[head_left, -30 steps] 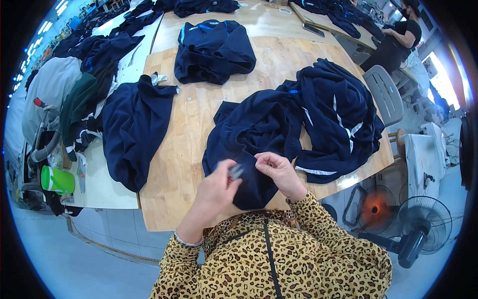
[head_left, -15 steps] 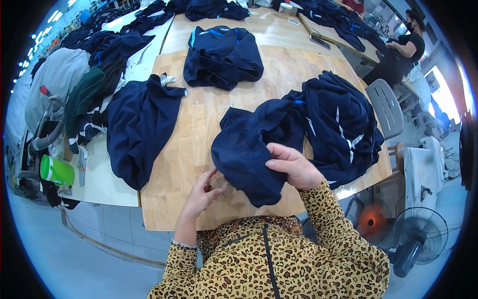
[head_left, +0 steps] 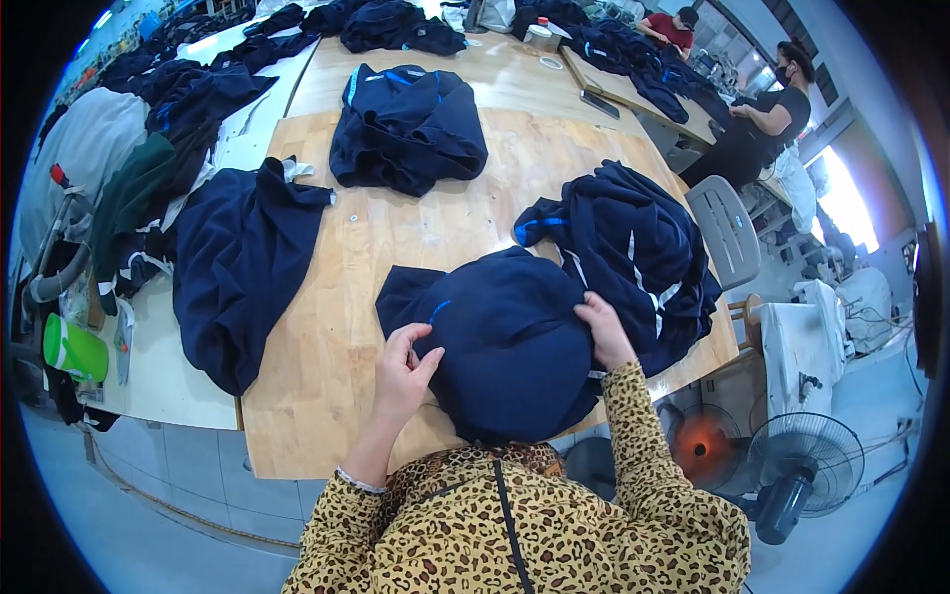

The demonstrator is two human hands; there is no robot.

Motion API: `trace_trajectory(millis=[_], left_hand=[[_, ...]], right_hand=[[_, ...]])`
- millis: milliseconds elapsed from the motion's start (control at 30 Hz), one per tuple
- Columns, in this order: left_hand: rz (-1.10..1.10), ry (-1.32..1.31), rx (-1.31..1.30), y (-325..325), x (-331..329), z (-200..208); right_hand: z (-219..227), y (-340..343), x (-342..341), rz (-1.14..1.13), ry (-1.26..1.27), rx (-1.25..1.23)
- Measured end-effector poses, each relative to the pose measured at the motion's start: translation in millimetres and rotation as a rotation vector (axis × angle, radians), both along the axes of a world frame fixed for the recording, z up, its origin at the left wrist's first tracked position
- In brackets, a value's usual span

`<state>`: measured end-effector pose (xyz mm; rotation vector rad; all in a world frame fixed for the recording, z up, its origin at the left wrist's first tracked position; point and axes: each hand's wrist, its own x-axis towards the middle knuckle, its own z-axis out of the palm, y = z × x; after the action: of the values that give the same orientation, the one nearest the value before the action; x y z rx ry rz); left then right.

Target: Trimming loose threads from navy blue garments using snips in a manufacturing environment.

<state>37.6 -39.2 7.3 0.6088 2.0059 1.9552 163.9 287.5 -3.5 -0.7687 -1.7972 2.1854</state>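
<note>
A dark navy garment (head_left: pixel 505 346) is gripped from both sides at the near edge of the wooden bench (head_left: pixel 336 396). Its left edge is pinched by the left hand (head_left: pixel 404 368), fingers curled onto the cloth beside a thin blue stripe. Its right side is pressed and clutched by the right hand (head_left: pixel 606 332), fingers closed over the fabric. The two hands are kept well apart, the rounded bulk of the garment bunched between them. Leopard-print sleeves (head_left: pixel 643 426) are seen coming up from the lower edge.

Just beyond the right hand, a heap of navy clothing with white stripes (head_left: pixel 633 257) is piled, touching the held piece. Further up the bench a folded navy bundle (head_left: pixel 406 129) is laid. To the left, another navy garment (head_left: pixel 237 267) is draped over the bench edge. A green bottle (head_left: pixel 71 348) is seen at far left, a floor fan (head_left: pixel 802 465) at lower right. Other people are seated at the far right.
</note>
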Motion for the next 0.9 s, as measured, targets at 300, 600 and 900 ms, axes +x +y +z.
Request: trace_trajectory(millis=[300, 600, 900], left_hand=[[-0.065, 0.488, -0.244, 29.1, 8.5, 1.8], [-0.147, 0.503, -0.537, 46.2, 7.8, -9.4], [-0.159, 0.411, -0.539, 45.8, 7.6, -7.0]], right_hand=[[44.6, -52.1, -5.1, -0.253, 0.035, 1.343], [20.4, -121.7, -9.3, 0.091, 0.102, 1.221], [10.7, -131.2, -25.0, 0.034, 0.145, 1.437]])
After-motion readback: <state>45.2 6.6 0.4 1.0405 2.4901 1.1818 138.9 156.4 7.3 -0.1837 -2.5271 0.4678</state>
